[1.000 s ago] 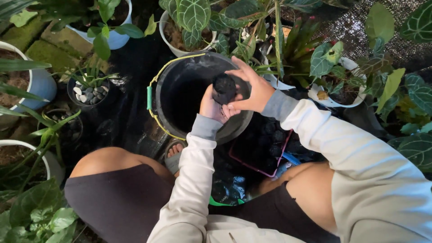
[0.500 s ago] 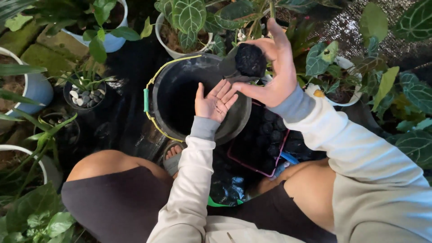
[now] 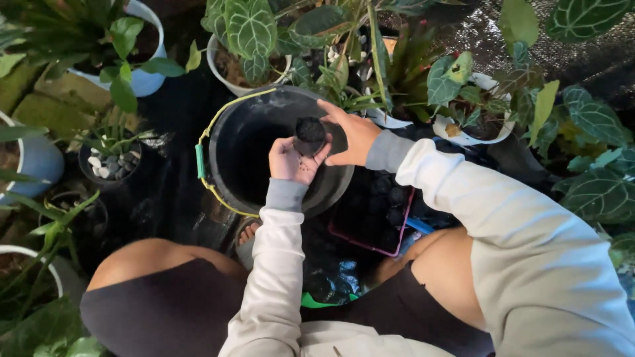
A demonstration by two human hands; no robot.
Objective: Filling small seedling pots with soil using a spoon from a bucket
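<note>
The left hand (image 3: 293,162) lies palm up with fingers loosely open, its grip cupping the underside of a small black pot (image 3: 309,134), while the right hand (image 3: 352,135) has its grip closed lightly round the pot's far side, fingers spread. Both hands hold the pot above the open mouth of a large black bucket (image 3: 254,142) with a yellow wire handle and green grip sleeve. Going left to right around it: a pebble-filled pot (image 3: 109,164), the bucket, a pink-rimmed tray (image 3: 374,221) of small black pots, and veined leafy plants (image 3: 592,175).
</note>
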